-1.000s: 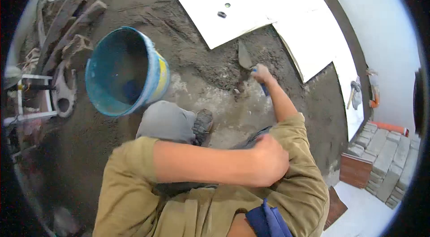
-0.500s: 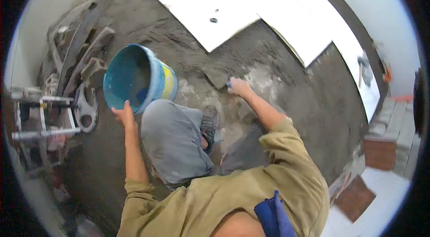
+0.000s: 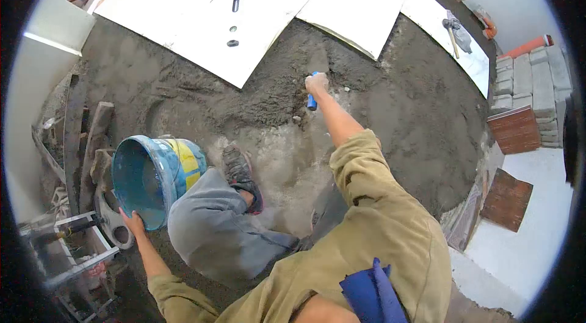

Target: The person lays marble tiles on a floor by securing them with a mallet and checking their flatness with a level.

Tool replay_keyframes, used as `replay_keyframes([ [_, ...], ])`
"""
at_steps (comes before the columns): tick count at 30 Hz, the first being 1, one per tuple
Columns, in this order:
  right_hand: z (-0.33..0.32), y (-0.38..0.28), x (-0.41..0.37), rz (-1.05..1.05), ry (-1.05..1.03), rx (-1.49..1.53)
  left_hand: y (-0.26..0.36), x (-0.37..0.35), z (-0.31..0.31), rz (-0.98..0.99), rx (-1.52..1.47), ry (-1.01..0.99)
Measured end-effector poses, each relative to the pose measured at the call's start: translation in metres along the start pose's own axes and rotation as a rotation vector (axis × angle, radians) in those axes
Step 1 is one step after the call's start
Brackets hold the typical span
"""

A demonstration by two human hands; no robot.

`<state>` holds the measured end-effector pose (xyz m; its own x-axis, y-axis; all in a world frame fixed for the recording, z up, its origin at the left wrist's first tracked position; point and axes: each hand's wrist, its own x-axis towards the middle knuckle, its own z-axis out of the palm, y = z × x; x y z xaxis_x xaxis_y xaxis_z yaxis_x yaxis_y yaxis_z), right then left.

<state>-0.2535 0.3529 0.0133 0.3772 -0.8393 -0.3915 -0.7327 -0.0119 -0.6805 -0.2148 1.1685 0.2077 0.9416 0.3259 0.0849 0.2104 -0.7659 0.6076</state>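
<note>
My left hand (image 3: pixel 133 223) grips the rim of a blue bucket (image 3: pixel 183 167) with a yellow patch, which lies tipped toward the left beside my bent knee. In my right hand (image 3: pixel 316 83) is the blue handle (image 3: pixel 312 102) of a trowel, its blade (image 3: pixel 317 60) against the wet grey mortar (image 3: pixel 268 100). Just beyond the trowel, the mortar is rough and heaped. Large white tiles (image 3: pixel 183 30) lie past it, with a level's dark slots showing across them.
Wood scraps (image 3: pixel 96 140) and a metal ladder-like frame (image 3: pixel 85 262) are at the left. A mallet (image 3: pixel 450 33) rests on the white tiles at the right. Stacked grey blocks (image 3: pixel 531 79) and brown tiles (image 3: pixel 514 130) stand at the far right. My shoe (image 3: pixel 239 173) is between bucket and trowel.
The view has shifted. My right hand has moved the trowel forward, and its blade now points away from me. The bucket is still held, turned slightly, with my left hand lower on its rim.
</note>
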Motion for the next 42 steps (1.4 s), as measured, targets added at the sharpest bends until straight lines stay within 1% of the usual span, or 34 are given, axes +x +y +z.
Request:
replay_keyframes([
  [2, -0.006, -0.014, -0.014, -0.016, -0.016, -0.022, -0.023, 0.01, -0.004, 0.126, 0.101, 0.013],
  [3, -0.019, -0.035, -0.018, -0.041, -0.024, -0.029, -0.031, 0.016, -0.004, 0.028, 0.047, -0.001],
  [4, -0.027, -0.048, -0.021, -0.527, 0.046, -0.444, -0.024, 0.015, -0.003, 0.04, -0.018, -0.002],
  [5, -0.016, -0.053, -0.004, -0.519, 0.055, -0.458, -0.02, 0.011, -0.005, 0.051, -0.076, -0.009],
  [7, 0.01, -0.051, 0.052, -0.245, -0.148, -0.146, -0.018, 0.005, -0.005, -0.071, -0.174, -0.016],
  [8, 0.003, -0.051, 0.054, -0.128, -0.115, -0.076, -0.036, 0.015, -0.008, 0.005, -0.023, -0.034],
  [9, 0.004, -0.033, 0.06, -0.002, -0.086, -0.008, -0.033, 0.01, -0.011, -0.001, 0.0, -0.06],
  [10, -0.001, -0.01, 0.059, -0.102, 0.093, -0.195, -0.03, 0.003, -0.009, -0.052, -0.159, -0.038],
  [11, -0.025, -0.007, 0.034, -0.04, 0.026, -0.274, -0.027, 0.003, -0.007, -0.103, -0.325, -0.01],
  [12, -0.037, 0.015, 0.016, -0.063, 0.135, -0.261, -0.026, 0.005, -0.007, -0.116, -0.325, -0.013],
  [14, -0.071, 0.046, -0.014, 0.033, 0.208, -0.203, -0.032, -0.002, -0.01, -0.001, -0.14, 0.021],
  [16, -0.098, 0.084, -0.004, 0.159, 0.179, -0.049, -0.043, 0.003, -0.007, 0.006, -0.091, 0.051],
  [18, -0.122, 0.072, -0.03, 0.112, 0.047, 0.384, -0.048, -0.009, -0.008, -0.006, -0.004, 0.086],
  [19, -0.121, 0.092, -0.013, -0.079, -0.059, 0.396, -0.032, -0.021, -0.006, -0.074, 0.003, 0.116],
  [20, -0.119, 0.075, -0.027, 0.088, -0.138, 0.355, -0.016, -0.033, -0.01, -0.15, 0.015, 0.171],
  [21, -0.113, 0.08, -0.037, -0.076, -0.238, 0.305, 0.013, -0.055, -0.01, -0.27, -0.183, 0.179],
  [22, -0.105, 0.088, -0.042, -0.16, -0.363, 0.196, 0.007, -0.072, -0.013, -0.3, -0.195, 0.243],
  [23, -0.104, 0.079, -0.063, -0.373, -0.279, -0.148, 0.0, -0.085, -0.012, -0.319, -0.214, 0.291],
  [24, -0.11, 0.052, -0.1, -0.215, -0.358, -0.092, 0.004, -0.095, -0.01, -0.347, -0.204, 0.333],
  [25, -0.112, 0.032, -0.132, -0.054, -0.427, -0.049, 0.012, -0.107, -0.004, -0.426, -0.331, 0.387],
  [26, -0.107, 0.05, -0.134, -0.197, -0.396, -0.094, 0.022, -0.118, 0.001, -0.505, -0.458, 0.435],
  [27, -0.099, 0.061, -0.133, -0.34, -0.356, -0.131, 0.033, -0.122, 0.003, -0.534, -0.457, 0.459],
  [28, -0.096, 0.051, -0.132, -0.36, -0.371, -0.149, 0.047, -0.121, 0.002, -0.578, -0.465, 0.461],
  [30, -0.096, 0.014, -0.14, -0.38, -0.756, -0.577, 0.055, -0.118, 0.007, -0.599, -0.457, 0.49],
  [31, -0.091, -0.01, -0.155, -0.401, -0.756, -0.597, 0.05, -0.118, 0.006, -0.619, -0.471, 0.504],
  [33, -0.071, -0.068, -0.19, -0.787, -0.65, -0.705, 0.034, -0.116, 0.009, -0.606, -0.326, 0.493],
  [34, -0.058, -0.098, -0.196, -0.585, -0.784, -0.575, 0.021, -0.116, 0.01, -0.604, -0.376, 0.497],
  [36, -0.019, -0.139, -0.186, -0.626, -1.017, -0.395, 0.008, -0.117, 0.011, -0.577, -0.392, 0.498],
  [37, -0.004, -0.179, -0.202, -0.317, -1.213, -0.352, 0.004, -0.118, 0.011, -0.522, -0.397, 0.495],
  [38, 0.021, -0.208, -0.192, -0.341, -1.227, -0.556, 0.008, -0.119, 0.011, -0.548, -0.409, 0.503],
  [39, 0.047, -0.232, -0.191, -0.47, -1.175, -0.601, 0.018, -0.117, 0.012, -0.583, -0.422, 0.517],
  [40, 0.087, -0.231, -0.149, -1.291, -1.128, -0.634, 0.024, -0.116, 0.01, -0.616, -0.43, 0.528],
  [41, 0.121, -0.251, -0.144, -1.234, -0.976, -0.813, 0.023, -0.117, 0.007, -0.642, -0.435, 0.534],
  [42, 0.154, -0.268, -0.13, -1.282, -0.912, -0.863, 0.022, -0.119, 0.005, -0.609, -0.379, 0.521],
])
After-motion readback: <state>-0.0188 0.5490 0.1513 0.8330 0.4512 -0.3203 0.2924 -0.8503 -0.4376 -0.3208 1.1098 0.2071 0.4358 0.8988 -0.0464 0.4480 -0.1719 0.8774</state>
